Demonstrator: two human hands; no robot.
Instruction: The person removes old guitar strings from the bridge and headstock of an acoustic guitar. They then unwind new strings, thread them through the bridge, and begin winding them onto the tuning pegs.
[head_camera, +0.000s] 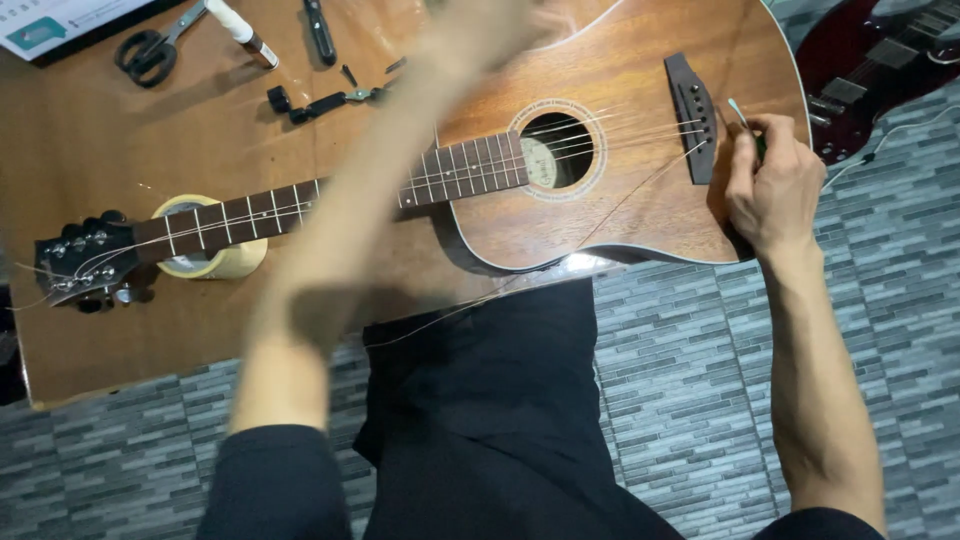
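Right hand (768, 178) pinches small green tool beside bridge (693, 117); left hand (480, 30) blurred, fingers unreadable. Risk: loose string (600, 225) whips free, tool scratches guitar (600, 215) top.

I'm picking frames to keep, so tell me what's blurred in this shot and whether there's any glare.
Head view: the left arm is smeared by motion blur, its hand lost near the top edge; the right hand at the guitar bridge is sharp; a small bright glare sits on the guitar's lower edge.
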